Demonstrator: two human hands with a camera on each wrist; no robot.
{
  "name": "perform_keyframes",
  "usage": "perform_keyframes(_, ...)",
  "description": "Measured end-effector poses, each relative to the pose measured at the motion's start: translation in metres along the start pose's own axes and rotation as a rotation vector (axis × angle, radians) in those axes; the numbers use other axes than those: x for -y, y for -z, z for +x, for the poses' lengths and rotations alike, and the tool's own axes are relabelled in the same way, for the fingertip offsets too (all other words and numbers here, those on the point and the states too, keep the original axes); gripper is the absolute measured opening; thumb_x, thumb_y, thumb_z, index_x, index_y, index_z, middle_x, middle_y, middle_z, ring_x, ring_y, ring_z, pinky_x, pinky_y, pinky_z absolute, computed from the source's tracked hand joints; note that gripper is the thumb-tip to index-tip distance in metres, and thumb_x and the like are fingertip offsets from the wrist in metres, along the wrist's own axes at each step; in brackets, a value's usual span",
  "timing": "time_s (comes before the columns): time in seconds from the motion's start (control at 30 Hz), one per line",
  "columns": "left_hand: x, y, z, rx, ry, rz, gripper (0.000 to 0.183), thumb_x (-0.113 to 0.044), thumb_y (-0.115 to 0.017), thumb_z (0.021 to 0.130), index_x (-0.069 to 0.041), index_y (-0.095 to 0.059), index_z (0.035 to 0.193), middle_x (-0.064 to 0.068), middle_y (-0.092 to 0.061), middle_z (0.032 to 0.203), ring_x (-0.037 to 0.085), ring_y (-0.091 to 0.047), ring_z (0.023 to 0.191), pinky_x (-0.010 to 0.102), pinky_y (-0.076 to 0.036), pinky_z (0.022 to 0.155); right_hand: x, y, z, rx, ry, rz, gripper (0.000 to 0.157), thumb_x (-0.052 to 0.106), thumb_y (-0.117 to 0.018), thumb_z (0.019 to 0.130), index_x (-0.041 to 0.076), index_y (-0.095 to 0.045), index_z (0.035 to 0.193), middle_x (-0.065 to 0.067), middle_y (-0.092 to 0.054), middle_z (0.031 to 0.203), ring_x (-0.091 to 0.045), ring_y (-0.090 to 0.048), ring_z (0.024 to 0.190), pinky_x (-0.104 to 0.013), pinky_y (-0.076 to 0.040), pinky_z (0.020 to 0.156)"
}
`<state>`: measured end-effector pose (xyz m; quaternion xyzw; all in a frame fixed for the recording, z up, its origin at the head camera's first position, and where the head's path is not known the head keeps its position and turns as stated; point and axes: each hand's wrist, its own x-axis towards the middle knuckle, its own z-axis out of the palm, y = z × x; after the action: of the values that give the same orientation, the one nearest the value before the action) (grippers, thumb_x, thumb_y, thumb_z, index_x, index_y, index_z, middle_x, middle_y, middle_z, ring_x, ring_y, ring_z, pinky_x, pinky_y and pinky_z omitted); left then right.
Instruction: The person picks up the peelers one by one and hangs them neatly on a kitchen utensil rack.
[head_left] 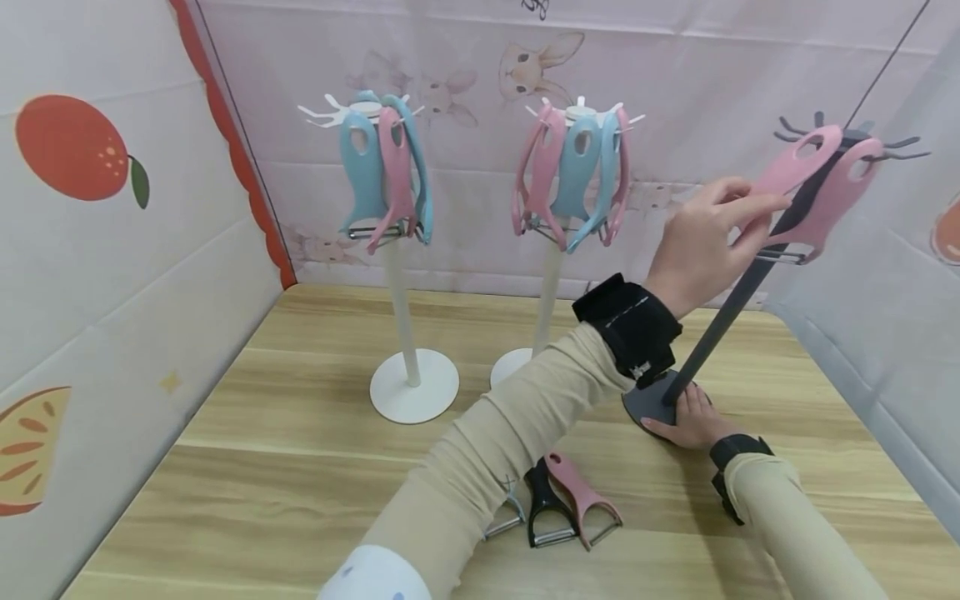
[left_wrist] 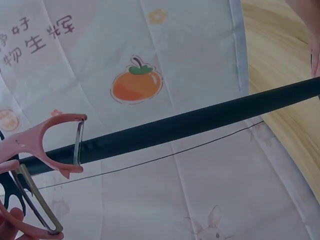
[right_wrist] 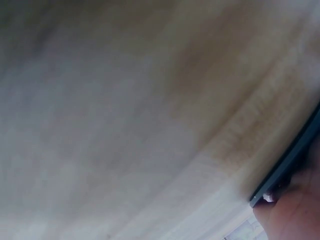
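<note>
My left hand pinches a pink peeler near the top of the dark grey stand, its holed handle end up by the prongs. Beside it another pink peeler hangs from a prong. In the left wrist view, the held peeler is low at the left corner, below the hanging one. The dark stand's pole leans to the right in the head view. Down at its round base, my right hand rests with fingers extended beside the pole and thumb along the base.
Two white stands, left and middle, carry blue and pink peelers. On the wooden table lie a black peeler, a pink peeler and a third, partly hidden by the left sleeve. Printed cloth walls surround the table.
</note>
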<state>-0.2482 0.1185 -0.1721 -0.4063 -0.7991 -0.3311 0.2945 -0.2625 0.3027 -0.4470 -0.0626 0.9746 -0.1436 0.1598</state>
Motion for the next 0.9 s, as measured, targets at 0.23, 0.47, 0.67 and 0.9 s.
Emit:
perform_keyframes(0.23,0.0,-0.002,0.001,0.149,-0.005,0.046,0.032,-0.018,-0.049,0.093,-0.018,-0.058,0.125,0.003,-0.052,0.125,0.007,-0.051,0.104,0.003,-0.033,0.082,0.002,-0.001,0.0,0.003,-0.002,0.013,0.118,0.073,-0.037,0.079,-0.028,-0.004,0.129,-0.046,0.007,0.135,-0.058,0.005,0.124,-0.063,-0.002,0.101)
perform_keyframes(0.47,0.009,-0.005,-0.018,0.144,-0.059,0.113,0.034,-0.016,-0.049,0.093,-0.019,-0.058,0.125,0.007,-0.046,0.135,0.01,-0.049,0.115,0.007,-0.037,0.075,0.002,0.0,-0.002,-0.027,0.018,-0.047,0.116,0.072,-0.036,0.08,-0.031,-0.01,0.127,-0.048,0.002,0.133,-0.06,0.001,0.123,-0.064,-0.007,0.1)
perform_keyframes(0.67,0.02,-0.008,-0.043,0.086,-0.077,0.044,0.032,-0.013,-0.049,0.092,-0.014,-0.06,0.122,0.009,-0.052,0.128,0.014,-0.047,0.118,0.009,-0.039,0.083,0.0,0.0,0.0,-0.008,0.006,-0.011,0.121,0.076,-0.036,0.077,-0.029,-0.007,0.128,-0.047,0.005,0.134,-0.059,0.004,0.124,-0.064,-0.004,0.1)
perform_keyframes(0.9,0.033,-0.013,-0.083,0.063,-0.061,0.002,0.029,-0.018,-0.054,0.091,-0.008,-0.063,0.117,0.008,-0.058,0.121,0.017,-0.052,0.113,0.015,-0.036,0.093,-0.001,-0.001,0.001,0.018,-0.007,0.028,0.124,0.078,-0.036,0.075,-0.029,-0.002,0.129,-0.045,0.011,0.135,-0.058,0.009,0.124,-0.064,-0.001,0.099)
